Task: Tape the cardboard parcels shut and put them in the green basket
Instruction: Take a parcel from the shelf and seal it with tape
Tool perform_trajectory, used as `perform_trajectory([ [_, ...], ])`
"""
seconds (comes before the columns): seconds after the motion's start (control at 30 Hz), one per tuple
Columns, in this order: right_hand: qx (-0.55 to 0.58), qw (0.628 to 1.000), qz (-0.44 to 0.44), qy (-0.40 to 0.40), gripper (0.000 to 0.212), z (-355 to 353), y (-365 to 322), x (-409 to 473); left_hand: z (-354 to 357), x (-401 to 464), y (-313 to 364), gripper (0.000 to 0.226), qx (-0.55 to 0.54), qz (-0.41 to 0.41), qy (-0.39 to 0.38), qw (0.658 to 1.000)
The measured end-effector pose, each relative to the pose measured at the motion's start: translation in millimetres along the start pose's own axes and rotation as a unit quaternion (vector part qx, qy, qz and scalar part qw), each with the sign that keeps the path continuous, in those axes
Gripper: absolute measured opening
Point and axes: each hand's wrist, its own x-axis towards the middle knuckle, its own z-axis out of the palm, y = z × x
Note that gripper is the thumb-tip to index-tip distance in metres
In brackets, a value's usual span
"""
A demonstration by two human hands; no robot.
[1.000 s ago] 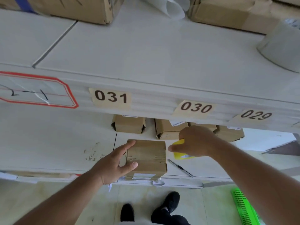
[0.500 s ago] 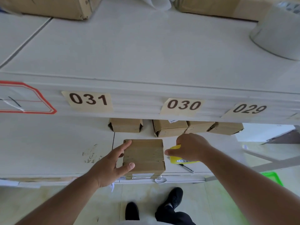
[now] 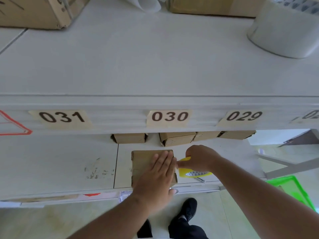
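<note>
Step in hand: taping, by the look of it; the parcel (image 3: 146, 163) lies on the lower bench (image 3: 60, 161) near its front edge, under the numbered shelf, and is not yet in the basket.
Left hand (image 3: 159, 173): flat on the parcel top, fingers straight and together, pressing down; nothing gripped.
Right hand (image 3: 198, 158): curled round the yellow tape roll (image 3: 191, 172), holding it just beside the parcel's right edge, thumb and forefinger pointing toward the left fingertips.
Tape strip: too pale or too hidden to make out; whether an end is already stuck to the cardboard cannot be told.
Parcel flaps: appear closed under the palm; the seam itself is covered by the hand.
Green basket (image 3: 293, 190): on the floor to the right, well apart from the parcel, only one corner in view.
Other parcels (image 3: 176, 138): a row of small cardboard boxes at the back of the same bench, likely waiting their turn.
Pen (image 3: 201, 179): lies on the bench just under the roll.
Next move, as judged: keep the flaps pinned with the left palm, draw the roll across the seam, tear off, smooth down, then carry the parcel right and down to the basket.
Caution: lifting the palm early may let the flaps spring.
</note>
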Motion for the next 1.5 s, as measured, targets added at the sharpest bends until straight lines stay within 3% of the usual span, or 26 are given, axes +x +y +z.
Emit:
perform_trajectory([
  [0.23, 0.027, 1.0, 0.006, -0.01, 0.071, 7.9, -4.0, 1.5, 1.4, -24.0, -29.3, 0.095, -0.005, 0.014, -0.012, 1.0],
  [0.37, 0.042, 0.999, 0.0, -0.016, 0.071, 6.5, -5.3, 0.1, -3.3, -57.2, -53.0, 0.092, 0.0, -0.023, 0.008, 1.0],
  [0.47, 0.065, 0.998, -0.007, -0.018, 0.065, 7.9, -9.2, -0.8, -7.5, -65.0, -56.2, 0.103, 0.0, -0.067, 0.011, 0.998],
  [0.6, 0.062, 0.997, -0.018, -0.034, 0.064, 4.7, -10.2, -3.8, -31.3, -19.8, -32.0, 0.119, 0.007, -0.064, -0.049, 0.997],
  [0.8, 0.136, 0.99, 0.021, -0.021, 0.065, 10.9, -7.0, -9.7, -53.5, 33.3, -18.9, 0.112, 0.097, -0.017, -0.117, 0.988],
  [0.87, 0.157, 0.987, 0.0, -0.029, 0.066, 4.9, -5.5, -16.4, -60.2, 29.5, -31.9, 0.106, 0.066, -0.013, -0.106, 0.992],
  [1.0, 0.254, 0.966, -0.043, -0.004, 0.066, -39.3, 4.9, -42.1, -69.7, 12.0, -60.3, 0.101, -0.089, 0.011, 0.018, 0.996],
  [1.07, 0.315, 0.948, -0.049, -0.001, 0.059, -52.7, 3.1, -47.9, -63.7, 4.7, -72.8, 0.102, -0.21, -0.009, 0.004, 0.978],
  [1.17, 0.284, 0.957, -0.06, -0.012, 0.041, -49.5, -15.7, -38.6, -46.2, -5.5, -90.2, 0.103, -0.328, -0.035, 0.004, 0.944],
  [1.4, 0.244, 0.968, -0.032, -0.046, 0.036, -49.8, -35.6, -18.2, -28.1, -24.8, -113.6, 0.113, -0.37, -0.073, -0.031, 0.926],
  [1.5, 0.33, 0.941, -0.007, -0.078, 0.039, -53.9, -46.0, -11.3, -19.3, -33.3, -118.2, 0.116, -0.365, -0.11, -0.035, 0.924],
])
